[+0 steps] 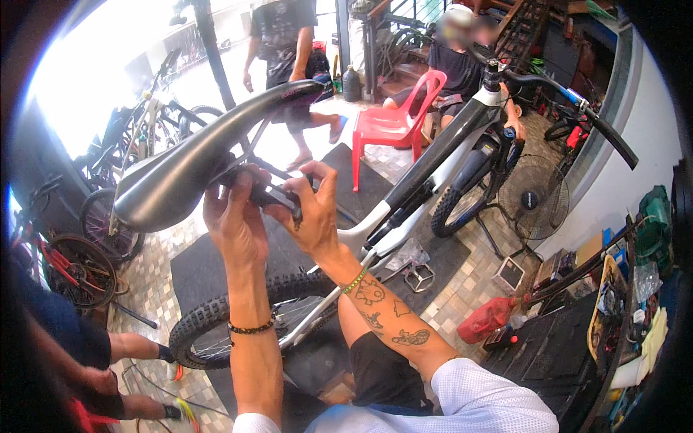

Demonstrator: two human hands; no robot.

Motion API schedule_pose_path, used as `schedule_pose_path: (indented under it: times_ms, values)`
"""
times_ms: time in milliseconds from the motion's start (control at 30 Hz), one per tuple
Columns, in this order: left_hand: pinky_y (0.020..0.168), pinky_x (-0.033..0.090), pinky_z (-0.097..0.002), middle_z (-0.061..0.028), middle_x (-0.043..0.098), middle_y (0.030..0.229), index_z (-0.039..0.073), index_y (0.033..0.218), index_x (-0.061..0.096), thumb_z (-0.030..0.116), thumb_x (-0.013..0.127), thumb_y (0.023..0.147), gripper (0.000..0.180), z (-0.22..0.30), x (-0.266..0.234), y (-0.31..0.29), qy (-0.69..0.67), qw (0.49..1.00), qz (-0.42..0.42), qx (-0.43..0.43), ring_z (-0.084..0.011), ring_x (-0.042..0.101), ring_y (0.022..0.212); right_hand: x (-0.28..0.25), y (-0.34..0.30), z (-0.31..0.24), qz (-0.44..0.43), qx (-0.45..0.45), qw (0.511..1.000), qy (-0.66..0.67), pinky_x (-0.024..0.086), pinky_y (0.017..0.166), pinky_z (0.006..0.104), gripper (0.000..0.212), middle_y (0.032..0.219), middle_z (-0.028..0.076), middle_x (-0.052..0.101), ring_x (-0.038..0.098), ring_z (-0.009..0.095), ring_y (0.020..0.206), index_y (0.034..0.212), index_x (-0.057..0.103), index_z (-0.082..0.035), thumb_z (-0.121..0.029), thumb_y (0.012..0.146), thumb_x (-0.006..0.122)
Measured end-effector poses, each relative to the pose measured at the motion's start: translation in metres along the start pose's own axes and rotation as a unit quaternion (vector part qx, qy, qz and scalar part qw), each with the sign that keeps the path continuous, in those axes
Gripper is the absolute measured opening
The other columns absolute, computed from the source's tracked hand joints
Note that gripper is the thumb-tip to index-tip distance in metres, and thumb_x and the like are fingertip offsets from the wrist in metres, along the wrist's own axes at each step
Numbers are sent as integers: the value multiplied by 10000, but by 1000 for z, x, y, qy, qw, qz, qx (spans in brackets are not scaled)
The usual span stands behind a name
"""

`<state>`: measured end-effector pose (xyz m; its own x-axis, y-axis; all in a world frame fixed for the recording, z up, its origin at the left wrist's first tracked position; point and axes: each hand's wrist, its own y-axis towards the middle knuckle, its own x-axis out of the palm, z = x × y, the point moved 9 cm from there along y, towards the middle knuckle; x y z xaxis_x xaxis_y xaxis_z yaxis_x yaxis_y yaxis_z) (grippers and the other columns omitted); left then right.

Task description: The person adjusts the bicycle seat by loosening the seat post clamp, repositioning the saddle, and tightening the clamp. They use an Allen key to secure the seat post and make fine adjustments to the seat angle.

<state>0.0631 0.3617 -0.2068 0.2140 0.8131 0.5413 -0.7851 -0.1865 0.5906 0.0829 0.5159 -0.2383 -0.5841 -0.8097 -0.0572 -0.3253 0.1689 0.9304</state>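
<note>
A black bicycle saddle (195,159) is held up in front of me, nose pointing to the upper right. My left hand (232,216) grips its underside at the rails. My right hand (312,209) pinches the black seat clamp (273,196) under the saddle, fingers closed around it. Below my hands stands a white and black mountain bike (433,166) with its knobby rear tyre (216,317) near my knees and its handlebar (570,97) at the upper right.
A red plastic chair (393,123) stands behind the bike, with a seated person (462,68) and a walking person (289,50) beyond. Parked bicycles (108,187) line the left. A floor fan (533,198), a red can (487,317) and a cluttered workbench (613,317) are right. Another person crouches (86,346) lower left.
</note>
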Motion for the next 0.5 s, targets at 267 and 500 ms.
schedule_pose_path:
  times_ms: [267,500]
  values:
    - [898,629,-384,-125,737,1075,3,1272,620,10,721,990,300,1,3,-2,24,1000,7,-4,-254,746,998,4,-6,9,-40,49,993,99,498,906,479,548,1179,209,494,569,368,1059,1029,632,18,-518,970,729]
    - [943,628,-375,-112,710,1103,8,1295,610,-2,719,986,328,3,6,-4,24,1000,5,-13,-220,726,1017,4,-3,5,-74,54,992,85,514,876,470,457,1145,201,521,588,361,1015,1025,647,27,-417,983,744]
